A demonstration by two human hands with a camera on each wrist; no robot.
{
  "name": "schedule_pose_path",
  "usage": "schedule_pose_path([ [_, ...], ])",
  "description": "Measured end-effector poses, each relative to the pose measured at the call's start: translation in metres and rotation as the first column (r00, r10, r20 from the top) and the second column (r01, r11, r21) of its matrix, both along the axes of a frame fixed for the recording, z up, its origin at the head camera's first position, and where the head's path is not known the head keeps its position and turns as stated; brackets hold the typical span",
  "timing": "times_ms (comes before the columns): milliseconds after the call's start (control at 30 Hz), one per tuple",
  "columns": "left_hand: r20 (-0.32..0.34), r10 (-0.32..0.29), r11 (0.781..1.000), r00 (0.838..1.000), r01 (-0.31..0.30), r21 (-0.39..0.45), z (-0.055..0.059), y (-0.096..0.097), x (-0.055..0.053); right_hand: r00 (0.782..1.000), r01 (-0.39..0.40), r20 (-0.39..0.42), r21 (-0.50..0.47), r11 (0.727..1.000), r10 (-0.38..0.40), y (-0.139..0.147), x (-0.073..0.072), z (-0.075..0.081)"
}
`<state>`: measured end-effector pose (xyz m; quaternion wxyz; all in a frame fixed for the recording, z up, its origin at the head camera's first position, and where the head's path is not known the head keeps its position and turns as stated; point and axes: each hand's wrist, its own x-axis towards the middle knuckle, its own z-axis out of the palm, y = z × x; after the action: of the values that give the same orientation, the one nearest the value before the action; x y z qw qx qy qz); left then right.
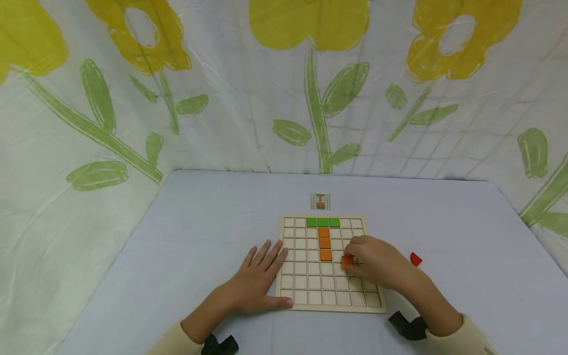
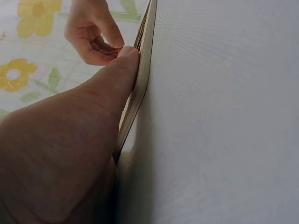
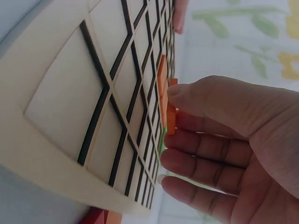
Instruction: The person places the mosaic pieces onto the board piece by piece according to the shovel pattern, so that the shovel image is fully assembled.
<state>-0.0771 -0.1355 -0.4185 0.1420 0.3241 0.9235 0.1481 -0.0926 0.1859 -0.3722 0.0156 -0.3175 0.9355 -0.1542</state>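
Observation:
A pale wooden grid board (image 1: pixel 314 282) lies on the table. My right hand (image 1: pixel 372 260) pinches an orange square tile (image 1: pixel 346 262) between thumb and fingers over the board's right half. In the right wrist view the pinched orange tile (image 3: pixel 172 121) stands edge-on, close to the grid. Three green tiles (image 1: pixel 323 222) fill the middle of the far row, with three orange tiles (image 1: pixel 325 243) in a column below them. My left hand (image 1: pixel 253 291) lies with spread fingers at the board's left side, its thumb on the near left corner.
Beyond the board lies a small picture card (image 1: pixel 320 201) with a gridded figure. A red quarter-round piece (image 1: pixel 415 259) is on the table to the right, by my forearm. Dark wrist-camera mounts (image 1: pixel 407 327) sit near the sleeves. A flower-printed curtain (image 1: pixel 230 133) hangs behind the table.

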Motion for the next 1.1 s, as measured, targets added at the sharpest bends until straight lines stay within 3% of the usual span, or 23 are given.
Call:
schedule_pose_path([
  [200,-0.009,-0.006,1.000,1.000,0.006,0.004,0.000,0.000,0.000,0.998,-0.053,-0.032,-0.010,0.999,0.053,-0.008,-0.001,-0.002],
  [500,-0.017,-0.012,1.000,1.000,0.012,0.007,0.000,0.000,0.000,0.996,-0.064,-0.064,0.044,0.997,0.067,-0.023,0.000,-0.007],
  [900,-0.014,-0.009,1.000,1.000,0.009,0.009,-0.001,0.001,0.000,0.998,-0.055,-0.011,0.086,0.995,0.056,-0.041,0.000,-0.010],
  [1100,-0.007,0.001,1.000,1.000,-0.001,-0.001,-0.002,0.001,0.000,0.998,-0.052,-0.028,0.078,0.996,0.055,-0.043,0.000,-0.013],
])
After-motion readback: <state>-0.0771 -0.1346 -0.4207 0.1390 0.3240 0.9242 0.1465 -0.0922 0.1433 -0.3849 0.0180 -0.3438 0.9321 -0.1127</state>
